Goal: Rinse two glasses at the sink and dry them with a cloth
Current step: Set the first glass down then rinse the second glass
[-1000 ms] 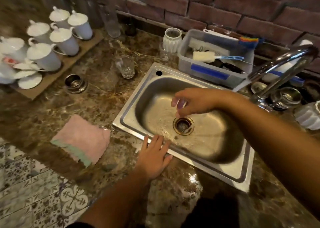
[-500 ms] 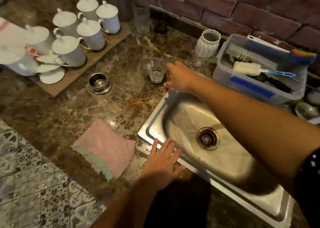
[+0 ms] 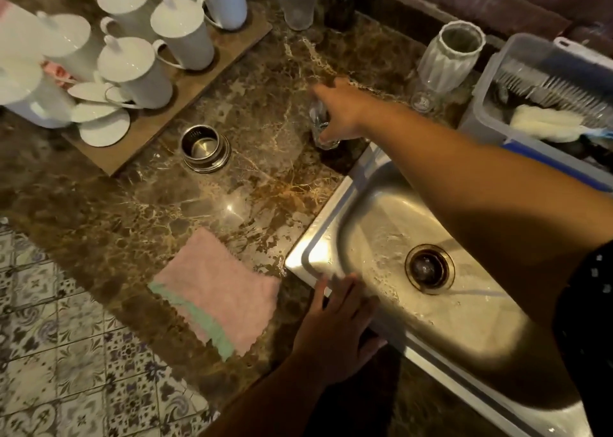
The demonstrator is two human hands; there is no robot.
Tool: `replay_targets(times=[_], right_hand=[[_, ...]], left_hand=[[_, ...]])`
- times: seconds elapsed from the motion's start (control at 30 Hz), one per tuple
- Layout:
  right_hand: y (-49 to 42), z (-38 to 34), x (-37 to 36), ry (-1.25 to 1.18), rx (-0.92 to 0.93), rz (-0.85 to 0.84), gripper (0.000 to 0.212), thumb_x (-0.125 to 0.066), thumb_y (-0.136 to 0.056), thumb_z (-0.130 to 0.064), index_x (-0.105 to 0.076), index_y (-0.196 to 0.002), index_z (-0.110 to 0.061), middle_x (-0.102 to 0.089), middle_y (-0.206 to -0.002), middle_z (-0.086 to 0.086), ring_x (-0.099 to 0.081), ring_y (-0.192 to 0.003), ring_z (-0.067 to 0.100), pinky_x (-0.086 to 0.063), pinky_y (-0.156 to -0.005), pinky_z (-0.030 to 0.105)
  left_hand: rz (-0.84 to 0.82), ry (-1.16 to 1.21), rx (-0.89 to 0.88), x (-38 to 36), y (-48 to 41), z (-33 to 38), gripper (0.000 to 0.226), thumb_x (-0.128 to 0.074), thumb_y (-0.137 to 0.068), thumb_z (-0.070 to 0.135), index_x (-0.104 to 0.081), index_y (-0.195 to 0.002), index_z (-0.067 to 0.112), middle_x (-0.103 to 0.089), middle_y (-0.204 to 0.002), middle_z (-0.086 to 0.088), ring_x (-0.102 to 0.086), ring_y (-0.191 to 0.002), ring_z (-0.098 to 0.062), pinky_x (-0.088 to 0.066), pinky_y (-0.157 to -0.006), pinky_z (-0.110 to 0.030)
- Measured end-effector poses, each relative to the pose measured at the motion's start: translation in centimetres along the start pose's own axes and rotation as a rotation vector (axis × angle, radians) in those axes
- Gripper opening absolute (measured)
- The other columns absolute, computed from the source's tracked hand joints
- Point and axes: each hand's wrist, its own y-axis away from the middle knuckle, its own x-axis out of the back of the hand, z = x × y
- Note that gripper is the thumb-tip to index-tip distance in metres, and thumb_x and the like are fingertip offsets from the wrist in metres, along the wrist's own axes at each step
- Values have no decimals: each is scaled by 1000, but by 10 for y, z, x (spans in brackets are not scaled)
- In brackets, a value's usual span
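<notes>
A small clear glass (image 3: 319, 125) stands on the marble counter just beyond the far left corner of the steel sink (image 3: 326, 219). My right hand (image 3: 343, 109) reaches across the sink and is closed around this glass, covering most of it. A second clear glass (image 3: 423, 96) stands further right, in front of a white ribbed jar. The folded pink cloth (image 3: 215, 290) with a green edge lies on the counter left of the sink. My left hand (image 3: 335, 332) rests flat, fingers spread, on the sink's near left rim. Water wets the basin around the drain (image 3: 429, 268).
White lidded mugs (image 3: 180, 33) and saucers stand on a wooden board at the back left. A steel strainer cup (image 3: 205, 148) sits mid-counter. A grey tub (image 3: 544, 104) with brushes is at the right. A tall clear glass (image 3: 297, 0) stands by the brick wall. Tiled floor lies lower left.
My right hand left the drain, crossed to the counter beyond the sink and closed around the small glass. My view swung left. My left hand stayed on the sink rim.
</notes>
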Motion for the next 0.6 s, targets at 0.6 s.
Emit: replay_targets(times=[0.6], right_hand=[[259,25,47,-71,-162,129,80,-78,-75,-34,-39,-144,-21,-43,-145,14,-50,-126,31,-45,-98,36]], left_hand=[[-34,-4,63,21,3,11,59,-35,-96,64,-59,-135,27,-58,-140,-2,-43,-142,-25,-16,-119,-59]])
